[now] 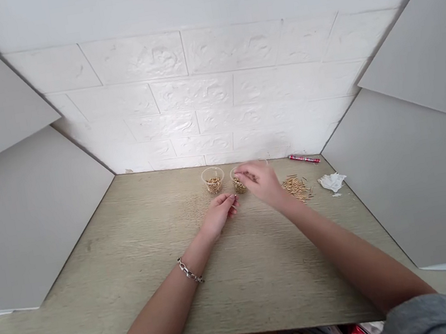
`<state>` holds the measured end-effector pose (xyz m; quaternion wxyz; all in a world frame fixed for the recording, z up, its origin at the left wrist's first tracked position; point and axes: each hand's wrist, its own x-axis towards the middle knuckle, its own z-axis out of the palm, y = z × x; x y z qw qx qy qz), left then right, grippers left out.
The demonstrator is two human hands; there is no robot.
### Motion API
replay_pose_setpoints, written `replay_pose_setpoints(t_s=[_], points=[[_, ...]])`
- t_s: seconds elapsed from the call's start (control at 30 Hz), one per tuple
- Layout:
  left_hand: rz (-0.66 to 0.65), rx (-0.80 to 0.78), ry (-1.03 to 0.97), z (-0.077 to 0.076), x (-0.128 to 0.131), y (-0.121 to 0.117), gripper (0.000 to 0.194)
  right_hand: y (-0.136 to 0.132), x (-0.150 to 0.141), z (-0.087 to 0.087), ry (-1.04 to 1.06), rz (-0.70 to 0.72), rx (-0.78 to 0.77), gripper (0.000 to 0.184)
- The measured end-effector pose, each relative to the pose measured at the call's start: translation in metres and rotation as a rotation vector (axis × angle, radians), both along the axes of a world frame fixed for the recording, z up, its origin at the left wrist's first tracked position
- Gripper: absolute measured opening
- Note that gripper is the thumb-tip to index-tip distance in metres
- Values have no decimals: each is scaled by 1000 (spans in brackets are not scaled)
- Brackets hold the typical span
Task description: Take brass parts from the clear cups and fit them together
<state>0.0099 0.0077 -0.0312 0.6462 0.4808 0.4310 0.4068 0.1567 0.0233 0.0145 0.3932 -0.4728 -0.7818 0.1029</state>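
Two small clear cups stand near the back of the wooden table (pixel 136 260), each part full of small golden pieces. My right hand (pixel 261 180) hovers over the right cup (pixel 237 183), fingers curled in a pinch above its rim; what they hold is too small to make out. My left hand (pixel 219 212) rests on the table just in front of the cups, fingers curled with fingertips together near the right cup's base. The left cup (pixel 213 180) stands untouched. A bracelet (pixel 189 271) is on my left wrist.
A loose pile of golden pins (pixel 296 186) lies right of the cups. A red pen (pixel 304 159) lies by the back wall, and a crumpled white tissue (pixel 332 182) sits at the right edge. Grey panels wall in both sides.
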Motion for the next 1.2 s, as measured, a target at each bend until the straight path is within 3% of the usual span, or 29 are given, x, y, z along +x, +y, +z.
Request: replay_pose_setpoints(t_s=[0.13, 0.27, 0.47, 0.63, 1.2], points=[[-34, 40, 18, -2, -1, 3, 20, -34, -10, -39, 302, 53, -166, 25], [-62, 51, 63, -4, -2, 4, 20, -32, -10, -61, 468, 5, -323, 31], [-115, 55, 90, -6, 0, 4, 21, -18, -6, -64, 534, -16, -458, 28], [-134, 33, 76, -3, 0, 5, 18, -18, -8, -68, 467, 5, -435, 20], [-118, -17, 15, -8, -2, 7, 21, -20, -9, -64, 370, 29, -374, 16]])
